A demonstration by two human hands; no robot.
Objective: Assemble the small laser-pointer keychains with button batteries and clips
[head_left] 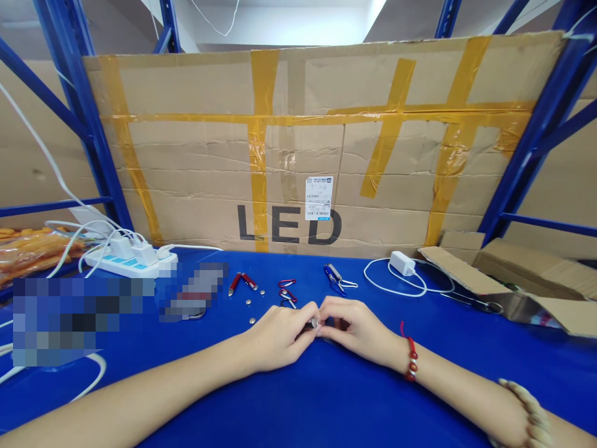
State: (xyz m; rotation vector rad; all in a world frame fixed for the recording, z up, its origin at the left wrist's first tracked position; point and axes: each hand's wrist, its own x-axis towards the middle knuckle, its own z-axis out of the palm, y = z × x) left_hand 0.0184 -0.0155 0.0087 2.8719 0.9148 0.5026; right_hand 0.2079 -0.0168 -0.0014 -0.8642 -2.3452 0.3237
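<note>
My left hand (284, 336) is closed on a small dark cylinder (311, 323) with a silvery end, over the blue table. Fingertips of my right hand (357, 326) are pinched together at that silvery end, touching my left fingertips; what they hold is too small to make out. Beyond my left hand lie two red cylinders (249, 282), small silver discs (252, 321) and red carabiner clips (288, 294). A blue cylinder (334, 280) and a silver one with a clip lie beyond my right hand.
A white power strip (128, 261) with plugs and cables sits at the left, near blurred-out items. At the right are a white charger (402, 263) with its cable and an open cardboard box (517, 286). A large cardboard panel (209, 162) stands behind.
</note>
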